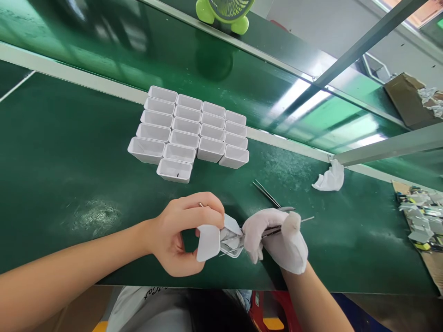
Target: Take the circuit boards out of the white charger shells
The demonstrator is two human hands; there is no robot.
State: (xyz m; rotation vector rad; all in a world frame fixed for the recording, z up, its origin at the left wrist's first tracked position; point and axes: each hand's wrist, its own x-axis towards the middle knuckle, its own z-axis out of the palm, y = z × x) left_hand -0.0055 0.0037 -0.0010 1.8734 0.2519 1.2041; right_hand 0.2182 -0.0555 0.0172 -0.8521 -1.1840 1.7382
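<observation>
Left hand: bare, fingers curled; thumb and fingertips pinch a white case by its upper edge and side.
Right hand: in a white glove, closed around tweezers, whose back end sticks out past the glove to the right.
White case: held just above the near edge of the counter, between the two hands, open side turned toward the right hand.
Tweezers: tips reach into the mouth of the white case; what they grip there, if anything, is too small to tell.
Inside the case: something greyish shows at the opening, possibly a metal insert.
Second tweezers: lying on the counter just beyond the right hand, untouched.
Block of white cases: set open side up in tight rows in the middle of the counter, well beyond the hands; one stands alone at the front.
Crumpled cloth: white, on the counter to the right, against the pale rail.
Tray of small parts: at the far right edge.
Fan: green, on the raised strip behind the rows.
Cardboard box: upper right, beyond the metal frame bars.
</observation>
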